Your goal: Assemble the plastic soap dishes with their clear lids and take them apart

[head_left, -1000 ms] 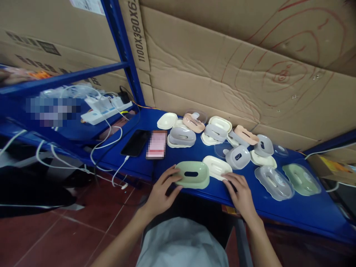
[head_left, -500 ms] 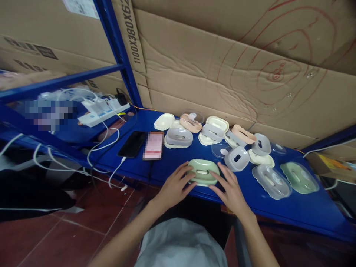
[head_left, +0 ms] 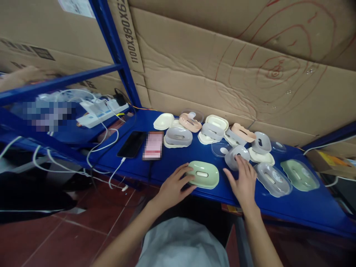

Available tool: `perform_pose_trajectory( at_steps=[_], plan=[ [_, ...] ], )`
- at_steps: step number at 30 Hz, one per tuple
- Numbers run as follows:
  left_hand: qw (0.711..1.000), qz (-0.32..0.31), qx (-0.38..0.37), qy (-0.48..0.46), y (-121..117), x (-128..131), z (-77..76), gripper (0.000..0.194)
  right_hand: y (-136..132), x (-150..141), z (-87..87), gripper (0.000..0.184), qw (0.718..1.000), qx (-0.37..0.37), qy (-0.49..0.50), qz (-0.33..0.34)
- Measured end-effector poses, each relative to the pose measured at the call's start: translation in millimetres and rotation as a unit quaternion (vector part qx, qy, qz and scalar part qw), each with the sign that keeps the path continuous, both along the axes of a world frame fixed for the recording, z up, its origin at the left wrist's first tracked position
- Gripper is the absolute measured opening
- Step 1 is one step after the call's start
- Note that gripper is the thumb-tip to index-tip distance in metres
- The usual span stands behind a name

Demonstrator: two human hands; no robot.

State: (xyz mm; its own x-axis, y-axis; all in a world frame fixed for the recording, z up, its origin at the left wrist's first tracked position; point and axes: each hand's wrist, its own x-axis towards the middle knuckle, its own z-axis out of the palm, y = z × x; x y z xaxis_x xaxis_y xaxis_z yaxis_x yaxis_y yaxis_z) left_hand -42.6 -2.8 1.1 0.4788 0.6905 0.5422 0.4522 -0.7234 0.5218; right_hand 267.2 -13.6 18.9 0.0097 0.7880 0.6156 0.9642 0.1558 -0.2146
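Observation:
A light green soap dish with a slot in its middle lies at the table's front edge. My left hand grips its left end, with fingertips on the rim and the thumb at the near side. My right hand is apart from the green dish, over a grey slotted soap-dish part. Its fingers are spread and cover the grey part's right side; whether they touch it I cannot tell. Just right of this hand lies a grey soap dish with a clear lid.
Peach soap-dish parts and cream trays line the back, among grey ones. A lidded green dish lies far right. Left are a black phone, a pink-screened phone and white cables. Cardboard stands behind the blue table.
My right hand has left the green dish and moved right, over the grey part. The green dish now tilts differently, its top showing more fully. My left hand has stayed at its left end.

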Motion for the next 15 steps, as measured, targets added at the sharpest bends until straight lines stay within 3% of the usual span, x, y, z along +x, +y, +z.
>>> perform_pose_trajectory(
  at_steps=[2,5,9,12,15],
  plan=[
    [0.999,-0.012,-0.027,-0.030,0,-2,0.8,0.018,10,10,-0.4,0.061,0.999,-0.008,-0.013,-0.037],
    [0.995,-0.022,-0.074,-0.057,0,-6,1.7,0.018,12,19,2.2,0.042,1.000,-0.027,-0.016,-0.001],
    [0.990,-0.014,-0.124,-0.071,2,-8,3.5,0.044,-9,10,12.6,0.036,0.993,-0.022,0.053,0.107],
    [0.986,0.004,-0.141,-0.087,2,-9,4.3,0.070,-25,-6,17.1,0.042,0.970,-0.070,0.087,0.215],
    [0.984,0.017,-0.150,-0.095,3,-9,4.4,0.081,-32,-17,14.6,0.044,0.949,-0.122,0.107,0.271]
  ],
)
